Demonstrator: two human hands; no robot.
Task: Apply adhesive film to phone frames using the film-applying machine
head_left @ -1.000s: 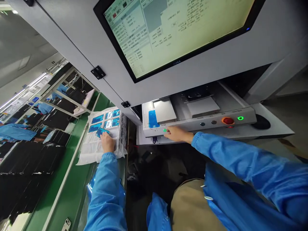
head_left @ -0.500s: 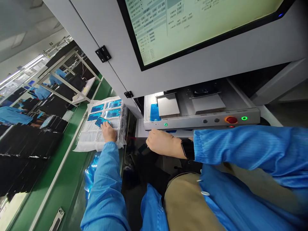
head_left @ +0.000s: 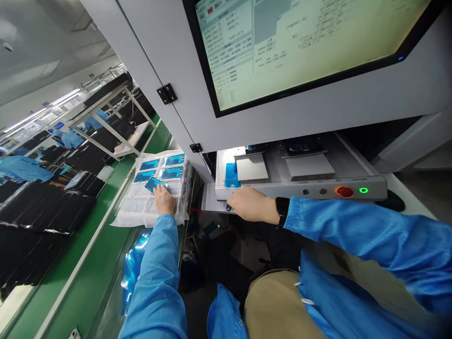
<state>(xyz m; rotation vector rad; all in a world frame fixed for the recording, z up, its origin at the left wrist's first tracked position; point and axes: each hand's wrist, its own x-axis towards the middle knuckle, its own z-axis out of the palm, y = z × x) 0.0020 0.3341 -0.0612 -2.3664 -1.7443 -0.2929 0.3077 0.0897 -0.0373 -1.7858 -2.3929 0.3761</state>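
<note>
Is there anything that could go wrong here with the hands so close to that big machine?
Maybe. The right hand sits at the front edge of the machine's tray, so fingers could get pinched if it moves. The red stop button is close to that sleeve and might get bumped. The left hand holds a blue part tilted over the white tray; it could slip or scratch.

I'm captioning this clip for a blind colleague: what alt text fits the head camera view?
A person in blue sleeves rests the left hand on a blue-filmed part on a white tray, while the right hand touches the front edge of a grey machine's control panel. A large monitor hangs above.
</note>
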